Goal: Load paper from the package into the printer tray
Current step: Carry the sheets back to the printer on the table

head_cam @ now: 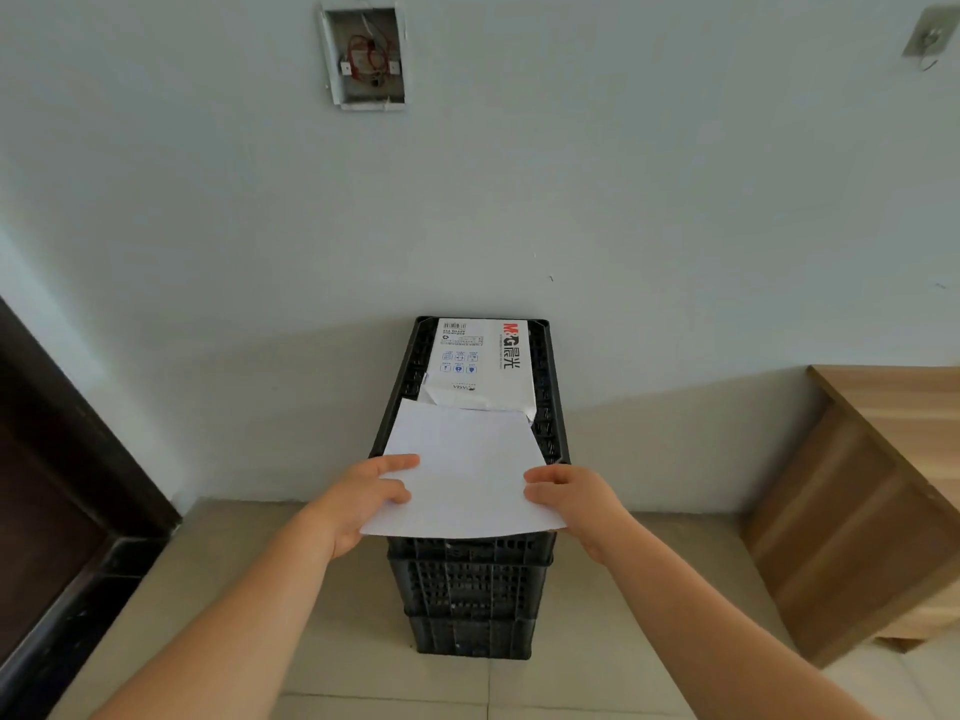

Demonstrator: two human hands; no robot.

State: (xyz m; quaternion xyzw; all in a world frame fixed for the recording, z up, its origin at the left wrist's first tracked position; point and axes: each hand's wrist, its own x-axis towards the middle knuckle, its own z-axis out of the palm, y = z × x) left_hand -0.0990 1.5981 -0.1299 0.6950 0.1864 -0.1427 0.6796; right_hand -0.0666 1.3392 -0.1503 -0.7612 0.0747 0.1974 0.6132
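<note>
- Left hand (371, 498) and right hand (569, 496) pinch opposite edges of a thin paper stack (462, 470), half out of the package (480, 363) on the crates (467, 589)
- Sagging sheets may slip or crease
- No printer visible

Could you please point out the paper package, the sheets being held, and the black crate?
paper package (480, 361): head view, printed top face.
sheets (462, 470): head view, middle of top sheet.
black crate (470, 589): head view, front wall.

Bare floor (649, 589) lies open on both sides of the black crate stack (470, 589); the wall (467, 226) blocks behind, a wooden cabinet (872, 485) far right.
</note>
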